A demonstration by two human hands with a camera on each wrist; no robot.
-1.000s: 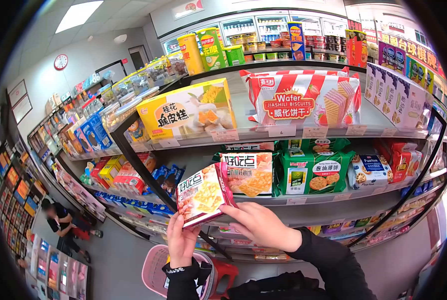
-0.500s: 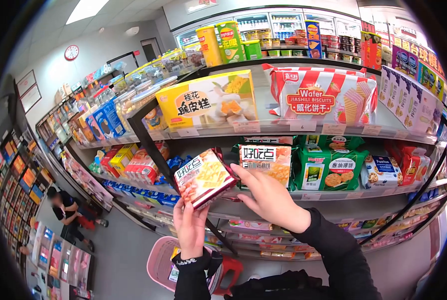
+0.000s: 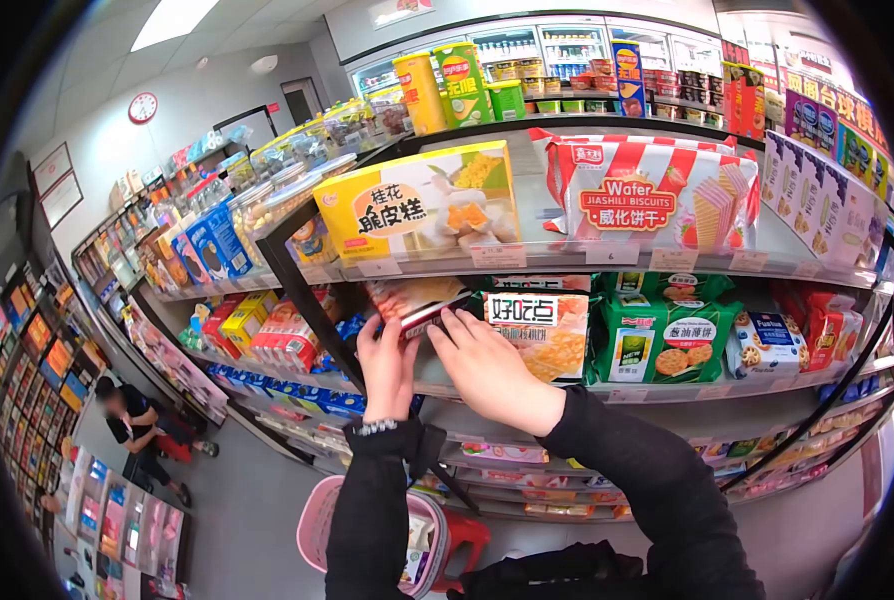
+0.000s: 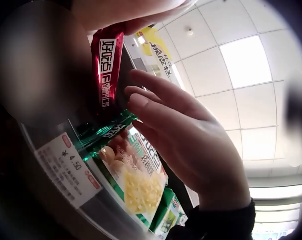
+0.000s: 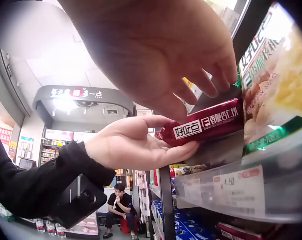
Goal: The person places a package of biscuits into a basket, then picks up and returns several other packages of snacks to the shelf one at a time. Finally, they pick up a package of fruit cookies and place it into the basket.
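In the head view a dark red biscuit pack (image 3: 423, 311) lies tilted at the middle shelf's opening, left of a 好吃点 pack (image 3: 539, 335). My left hand (image 3: 385, 370) grips its near left end; in the right wrist view the left hand (image 5: 136, 145) has its thumb above and fingers beneath the red pack (image 5: 206, 122). My right hand (image 3: 492, 365) has extended fingers at the pack's near right side. The left wrist view shows the right hand (image 4: 186, 135) with fairly straight fingers beside the red pack (image 4: 107, 70); contact there is unclear.
Green biscuit packs (image 3: 662, 335) stand farther right on the shelf. Above are a yellow box (image 3: 417, 205) and wafer packs (image 3: 652, 195). A pink basket (image 3: 319, 515) holding packages is below, beside a red stool (image 3: 464, 545). A person (image 3: 145, 435) sits at the left.
The red pack has moved up and inward to the shelf, its front tipping out of view. Both hands have moved with it, and the right hand has come down closer to the left.
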